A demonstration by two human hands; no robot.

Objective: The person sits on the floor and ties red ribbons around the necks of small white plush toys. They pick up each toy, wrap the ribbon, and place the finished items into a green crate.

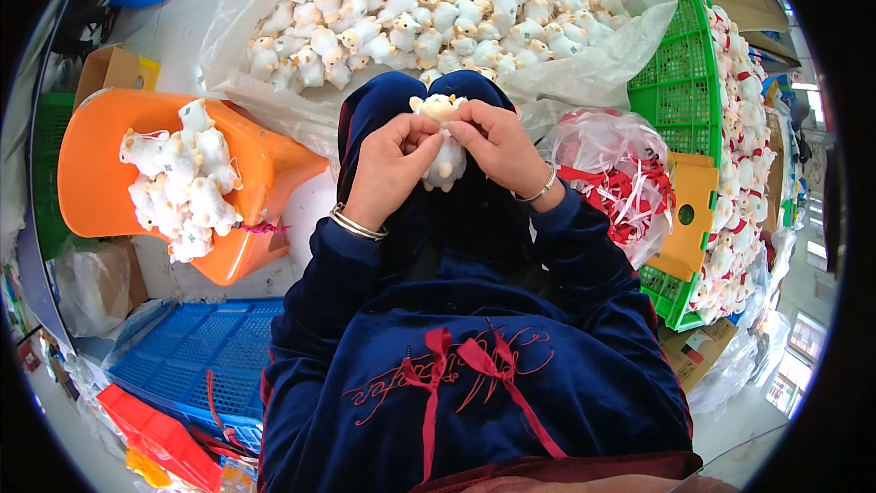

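Observation:
Over my lap I have a small white plush toy with a cream head and tan ears and feet. My left hand pinches it at the neck from one side. From the other side my right hand closes on the same neck area, thumb and fingers together. Whether a thin ribbon or thread is between the fingertips is too small to make out. Beyond my knees, a clear plastic sheet bears a large heap of similar white plush toys.
At left, an orange plastic stool carries several plush toys. To the right lie a clear bag of red and white ribbons and a green crate of toys with red neck ribbons. A blue crate and red bin stand lower left.

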